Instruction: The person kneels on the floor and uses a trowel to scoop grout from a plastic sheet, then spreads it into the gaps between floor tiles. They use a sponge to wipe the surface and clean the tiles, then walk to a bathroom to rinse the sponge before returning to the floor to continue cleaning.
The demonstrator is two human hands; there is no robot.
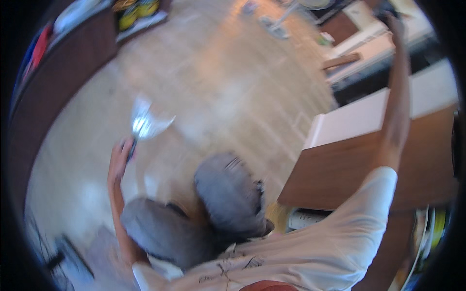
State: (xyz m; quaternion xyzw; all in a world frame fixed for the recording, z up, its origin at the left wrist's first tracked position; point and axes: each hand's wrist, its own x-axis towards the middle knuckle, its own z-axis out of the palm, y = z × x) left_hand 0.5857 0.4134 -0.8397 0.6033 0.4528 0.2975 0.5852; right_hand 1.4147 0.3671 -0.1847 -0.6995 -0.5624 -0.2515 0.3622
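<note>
My left hand (119,157) is closed around the dark handle of a tool with a shiny, fan-shaped head (148,125). The head flares out beyond my fingers above the floor, and glare and blur hide its exact kind. My right arm stretches far out to the upper right. At its end, my right hand (395,26) is next to a dark object (385,9) by the pale counter. Blur leaves its fingers unclear, so I cannot tell whether it grips that object.
My bent knees (225,182) are over the tiled floor (204,97). A brown cabinet (68,82) curves along the left. Beside my right arm stands a brown wooden unit (335,169). Farther off are a wooden block (341,61) and a white stand base (274,28).
</note>
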